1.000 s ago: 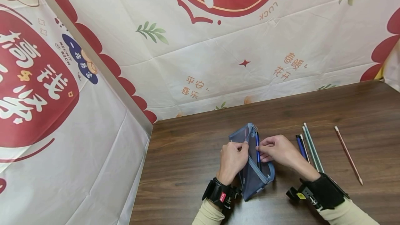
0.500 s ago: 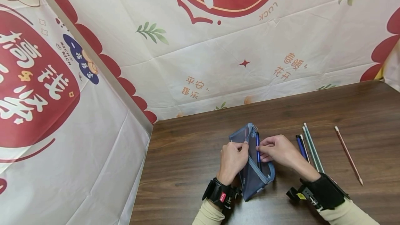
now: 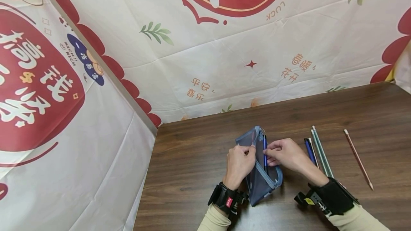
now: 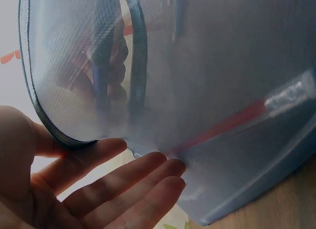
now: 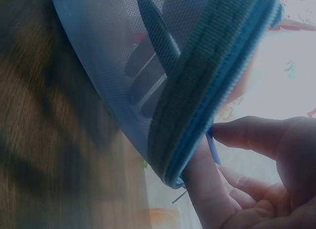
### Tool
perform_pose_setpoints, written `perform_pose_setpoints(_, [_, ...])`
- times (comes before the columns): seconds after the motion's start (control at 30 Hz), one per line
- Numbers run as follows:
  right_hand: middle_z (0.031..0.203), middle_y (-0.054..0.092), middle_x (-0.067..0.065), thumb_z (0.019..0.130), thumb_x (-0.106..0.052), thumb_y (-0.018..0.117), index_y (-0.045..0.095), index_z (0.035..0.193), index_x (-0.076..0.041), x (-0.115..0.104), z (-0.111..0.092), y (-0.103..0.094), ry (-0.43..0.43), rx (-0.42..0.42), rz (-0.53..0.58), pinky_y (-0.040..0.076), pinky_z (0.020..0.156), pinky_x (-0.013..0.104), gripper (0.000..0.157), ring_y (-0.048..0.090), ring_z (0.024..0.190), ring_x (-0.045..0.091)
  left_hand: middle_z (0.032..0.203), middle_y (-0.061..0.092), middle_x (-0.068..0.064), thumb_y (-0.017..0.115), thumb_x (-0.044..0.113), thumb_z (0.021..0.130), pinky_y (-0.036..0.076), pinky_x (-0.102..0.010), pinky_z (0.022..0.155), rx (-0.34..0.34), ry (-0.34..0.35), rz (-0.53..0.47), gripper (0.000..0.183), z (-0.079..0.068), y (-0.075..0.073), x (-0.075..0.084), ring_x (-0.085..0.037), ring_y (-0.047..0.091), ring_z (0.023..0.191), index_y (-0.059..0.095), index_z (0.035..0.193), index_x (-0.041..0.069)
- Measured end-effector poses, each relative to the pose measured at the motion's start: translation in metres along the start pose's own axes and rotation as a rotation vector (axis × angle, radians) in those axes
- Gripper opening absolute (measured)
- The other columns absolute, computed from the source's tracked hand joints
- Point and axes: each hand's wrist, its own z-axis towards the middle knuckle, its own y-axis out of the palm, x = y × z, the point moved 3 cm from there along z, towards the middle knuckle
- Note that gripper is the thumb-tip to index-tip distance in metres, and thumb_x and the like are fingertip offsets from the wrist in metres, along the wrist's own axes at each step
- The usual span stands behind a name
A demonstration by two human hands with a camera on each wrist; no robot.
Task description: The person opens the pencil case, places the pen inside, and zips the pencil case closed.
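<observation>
A blue-grey mesh pencil case [image 3: 260,188] stands tilted on the table with its zip undone. My left hand [image 3: 240,165] pinches the edge of its opening between thumb and index finger; the other fingers lie along the mesh in the left wrist view. My right hand [image 3: 285,154] pinches a blue pen [image 3: 265,152] by thumb and fingertips at the mouth of the case. The pen's dark lower end [image 5: 160,34] shows through the mesh in the right wrist view. Inside the case, a red pencil [image 4: 232,119] with a metal-banded end is visible through the mesh.
Right of the case lie two green pencils [image 3: 322,152], a blue capped pen [image 3: 309,150] and a slim white-tipped one [image 3: 313,154], partly behind my right forearm. A pink pencil [image 3: 358,159] lies farther right. Printed white cloth [image 3: 208,56] hangs behind the wooden table [image 3: 186,159].
</observation>
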Motion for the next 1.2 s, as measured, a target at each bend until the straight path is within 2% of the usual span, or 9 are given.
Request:
perform_pose_setpoints(0.4, [0.083, 0.071, 0.024, 0.092, -0.007, 0.057, 0.06, 0.104, 0.017, 0.001, 0.002, 0.0, -0.004, -0.019, 0.013, 0.059, 0.062, 0.032, 0.027, 0.07, 0.07, 0.025, 0.037, 0.028, 0.009, 0.054, 0.03, 0.091, 0.019, -0.023, 0.034, 0.017, 0.033, 0.043, 0.052, 0.001, 0.0, 0.001, -0.006, 0.024, 0.03, 0.043, 0.041, 0.019])
perform_pose_setpoints(0.77, [0.085, 0.071, 0.024, 0.091, -0.009, 0.058, 0.061, 0.104, 0.015, -0.001, 0.0, -0.002, -0.001, -0.005, -0.005, 0.059, 0.061, 0.03, 0.027, 0.07, 0.07, 0.024, 0.036, 0.032, 0.009, 0.054, 0.031, 0.092, 0.019, -0.021, 0.032, 0.009, 0.027, 0.023, 0.05, 0.001, -0.001, 0.0, -0.005, 0.028, 0.028, 0.05, 0.043, 0.021])
perform_pose_setpoints(0.97, [0.084, 0.072, 0.023, 0.092, -0.012, 0.059, 0.061, 0.105, 0.015, -0.004, -0.001, -0.011, -0.03, 0.006, -0.02, 0.059, 0.061, 0.031, 0.031, 0.07, 0.07, 0.024, 0.036, 0.032, 0.009, 0.054, 0.031, 0.092, 0.02, -0.021, 0.032, 0.008, 0.022, 0.008, 0.05, 0.002, -0.002, 0.0, -0.005, 0.03, 0.028, 0.05, 0.043, 0.021])
perform_pose_setpoints(1.2, [0.089, 0.072, 0.022, 0.092, -0.017, 0.059, 0.063, 0.105, 0.013, -0.006, -0.003, -0.03, -0.058, 0.021, -0.103, 0.059, 0.061, 0.033, 0.032, 0.069, 0.07, 0.021, 0.036, 0.031, 0.006, 0.053, 0.032, 0.093, 0.017, -0.02, 0.032, 0.016, 0.039, -0.022, 0.052, 0.001, -0.003, -0.001, -0.004, 0.024, 0.026, 0.045, 0.043, 0.018])
